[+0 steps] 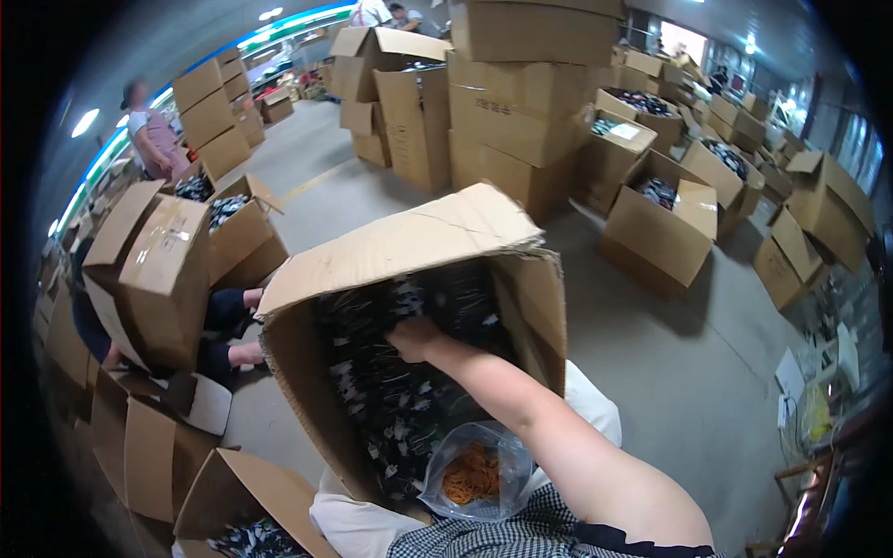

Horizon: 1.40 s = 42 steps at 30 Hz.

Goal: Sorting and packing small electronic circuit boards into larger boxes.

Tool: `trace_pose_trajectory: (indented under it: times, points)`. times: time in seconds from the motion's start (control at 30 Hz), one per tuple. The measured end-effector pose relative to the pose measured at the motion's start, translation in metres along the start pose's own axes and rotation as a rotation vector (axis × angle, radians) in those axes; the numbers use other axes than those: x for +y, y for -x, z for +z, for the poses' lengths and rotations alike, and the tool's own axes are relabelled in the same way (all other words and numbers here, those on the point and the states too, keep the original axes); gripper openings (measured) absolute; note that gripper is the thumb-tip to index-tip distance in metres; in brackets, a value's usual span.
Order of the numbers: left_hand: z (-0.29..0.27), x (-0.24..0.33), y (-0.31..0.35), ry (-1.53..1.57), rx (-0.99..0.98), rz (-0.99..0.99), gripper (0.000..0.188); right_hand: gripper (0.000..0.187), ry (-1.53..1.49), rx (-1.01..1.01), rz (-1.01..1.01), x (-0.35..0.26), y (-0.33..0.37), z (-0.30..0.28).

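Note:
A large open cardboard box (521, 307) is tipped toward me, its flap (391, 246) raised on top. It is packed with several small black-and-white packaged items (391, 400). My right hand (414, 337) reaches deep into the box and rests on the pile with its fingers curled down among the items; whether it grips one is hidden. A clear plastic bag of orange rubber bands (473, 474) lies at the box's near edge, by my lap. My left hand is out of sight.
Another person sits on the floor at left, legs (233, 330) showing behind a tilted box (163, 279). A standing person (153, 139) is at far left. Stacked cardboard boxes (521, 102) and open boxes (660, 228) ring the concrete floor (688, 372).

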State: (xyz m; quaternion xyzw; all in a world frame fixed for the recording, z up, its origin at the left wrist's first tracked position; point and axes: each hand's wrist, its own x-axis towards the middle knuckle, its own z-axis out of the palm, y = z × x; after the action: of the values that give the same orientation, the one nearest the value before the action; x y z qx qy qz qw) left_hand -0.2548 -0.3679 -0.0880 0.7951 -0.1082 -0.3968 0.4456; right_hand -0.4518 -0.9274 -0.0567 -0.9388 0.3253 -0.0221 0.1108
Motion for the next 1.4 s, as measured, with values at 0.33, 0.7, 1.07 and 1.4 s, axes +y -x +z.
trace_pose_trajectory:
  times: [0.33,0.7,1.07,1.4]
  points:
    - [0.074,0.107,0.056,-0.844,0.124,0.817,0.055,0.05,-0.613,0.022,-0.067,-0.028,0.087,-0.063]
    - [0.194,0.2,0.079,-0.971,-0.17,1.734,0.081,0.031,-1.29,-0.79,-0.39,-0.126,0.222,-0.063]
    - [0.166,0.129,0.073,-0.462,-0.239,1.254,0.07,0.033,-1.633,-0.703,0.164,-0.128,0.271,-0.014]
    - [0.147,0.134,0.061,-0.504,0.14,1.493,0.071,0.028,-1.665,-0.337,0.292,-0.152,0.264,-0.026]
